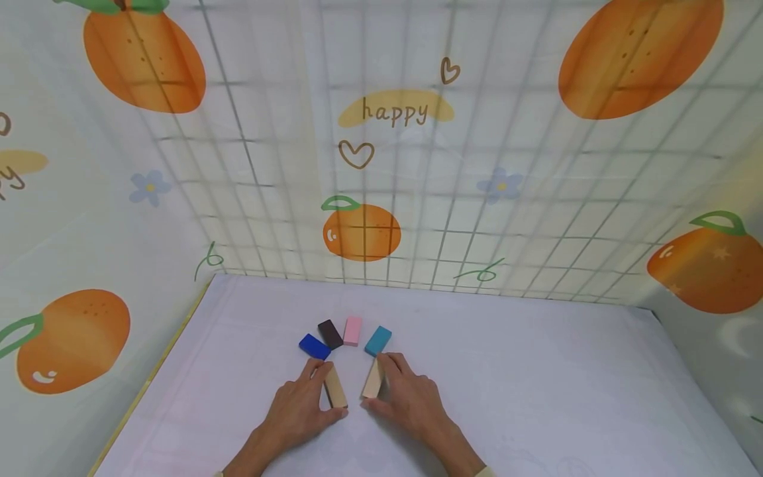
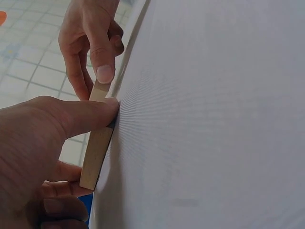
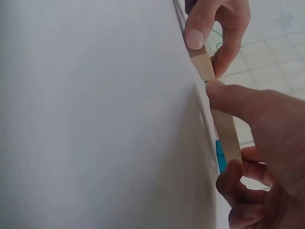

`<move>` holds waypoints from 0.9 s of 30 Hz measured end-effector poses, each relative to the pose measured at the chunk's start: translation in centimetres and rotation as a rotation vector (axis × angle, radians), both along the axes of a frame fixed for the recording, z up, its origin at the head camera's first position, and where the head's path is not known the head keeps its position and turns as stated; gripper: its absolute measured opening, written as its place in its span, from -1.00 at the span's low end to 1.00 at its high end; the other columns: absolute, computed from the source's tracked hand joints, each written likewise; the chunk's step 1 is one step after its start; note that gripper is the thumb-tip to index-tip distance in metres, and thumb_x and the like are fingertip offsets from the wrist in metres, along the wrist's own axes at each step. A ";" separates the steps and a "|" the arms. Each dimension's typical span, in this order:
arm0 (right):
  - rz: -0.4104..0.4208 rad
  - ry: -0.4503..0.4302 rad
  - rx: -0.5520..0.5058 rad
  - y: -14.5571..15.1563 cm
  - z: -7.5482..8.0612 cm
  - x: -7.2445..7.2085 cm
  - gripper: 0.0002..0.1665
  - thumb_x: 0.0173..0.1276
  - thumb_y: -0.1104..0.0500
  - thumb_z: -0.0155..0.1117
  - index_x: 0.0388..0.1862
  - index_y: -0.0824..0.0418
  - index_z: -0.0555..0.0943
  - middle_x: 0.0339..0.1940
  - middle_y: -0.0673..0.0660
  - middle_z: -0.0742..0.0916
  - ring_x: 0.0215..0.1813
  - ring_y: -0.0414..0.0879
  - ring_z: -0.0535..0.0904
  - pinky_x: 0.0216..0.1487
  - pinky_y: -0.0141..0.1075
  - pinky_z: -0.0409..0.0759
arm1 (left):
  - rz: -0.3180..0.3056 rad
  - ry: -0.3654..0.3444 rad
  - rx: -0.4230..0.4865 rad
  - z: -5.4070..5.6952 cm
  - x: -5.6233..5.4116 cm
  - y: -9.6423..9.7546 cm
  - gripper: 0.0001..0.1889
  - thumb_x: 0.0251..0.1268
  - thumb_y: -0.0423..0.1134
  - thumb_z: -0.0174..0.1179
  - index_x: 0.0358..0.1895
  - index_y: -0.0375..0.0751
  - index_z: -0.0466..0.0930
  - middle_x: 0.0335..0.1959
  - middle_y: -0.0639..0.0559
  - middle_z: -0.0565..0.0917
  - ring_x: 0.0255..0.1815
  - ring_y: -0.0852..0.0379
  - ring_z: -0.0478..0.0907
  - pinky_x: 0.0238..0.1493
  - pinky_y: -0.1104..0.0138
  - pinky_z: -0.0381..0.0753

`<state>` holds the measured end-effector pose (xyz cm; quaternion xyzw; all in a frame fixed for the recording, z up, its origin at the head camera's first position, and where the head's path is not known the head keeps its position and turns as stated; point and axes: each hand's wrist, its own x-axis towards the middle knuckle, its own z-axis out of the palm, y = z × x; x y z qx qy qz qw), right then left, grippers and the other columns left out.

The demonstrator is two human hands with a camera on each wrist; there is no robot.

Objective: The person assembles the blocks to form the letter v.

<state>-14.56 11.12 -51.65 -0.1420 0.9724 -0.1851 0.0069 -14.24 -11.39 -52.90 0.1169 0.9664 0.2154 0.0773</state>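
My left hand (image 1: 298,407) pinches a plain wooden block (image 1: 336,387) lengthwise, thumb at its near end and fingers at its far end. Mirroring it, my right hand (image 1: 411,397) holds a second wooden block (image 1: 373,379) the same way. Both blocks lie low at the white tabletop, slanted, with a gap between them. Beyond them, a blue block (image 1: 314,346), a dark brown block (image 1: 330,334), a pink block (image 1: 352,331) and a teal block (image 1: 378,341) form a loose arc. The blue one sits by the left fingertips, the teal one by the right.
The white tabletop (image 1: 536,384) stretches out on both sides of the hands. A curtain printed with oranges and a grid (image 1: 417,165) rises along its back edge. Similar printed cloth (image 1: 71,232) hangs on the left side.
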 end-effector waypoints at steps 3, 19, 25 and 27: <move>-0.004 -0.004 0.000 0.1 0.2 0.0 0.05 0.10 -0.35 0.52 0.44 0.14 0.42 0.34 0.15 0.53 -0.32 -0.07 0.54 -0.25 0.02 0.65 | 0.001 -0.005 0.001 0.0 0.0 0.0 -0.08 0.04 0.26 0.47 0.42 -0.15 0.41 0.34 -0.09 0.42 -0.33 0.09 0.50 -0.14 -0.03 0.62; -0.070 -0.029 -0.031 2.2 0.6 0.6 0.03 -0.01 -0.29 0.62 0.38 0.11 0.46 0.32 0.09 0.56 -0.12 -0.05 0.59 -0.11 0.09 0.65 | 0.007 0.006 -0.002 -0.1 0.1 0.1 -0.08 0.03 0.28 0.46 0.42 -0.14 0.42 0.35 -0.08 0.41 -0.39 0.11 0.46 -0.20 0.03 0.61; -0.102 -0.047 -0.014 3.0 1.1 1.2 0.06 -0.05 -0.29 0.65 0.36 0.14 0.46 0.31 0.10 0.56 -0.24 -0.09 0.55 -0.20 0.02 0.65 | 0.012 0.005 -0.002 0.1 0.3 0.2 -0.08 0.03 0.27 0.46 0.42 -0.14 0.42 0.35 -0.08 0.41 -0.37 0.10 0.47 -0.18 0.02 0.62; -0.107 -0.047 -0.009 3.3 1.3 1.5 0.06 -0.05 -0.28 0.65 0.35 0.15 0.47 0.30 0.10 0.56 -0.31 -0.11 0.52 -0.25 -0.01 0.65 | 0.012 0.009 -0.003 0.1 0.3 0.2 -0.08 0.03 0.28 0.46 0.42 -0.14 0.42 0.35 -0.08 0.41 -0.38 0.11 0.47 -0.19 0.04 0.62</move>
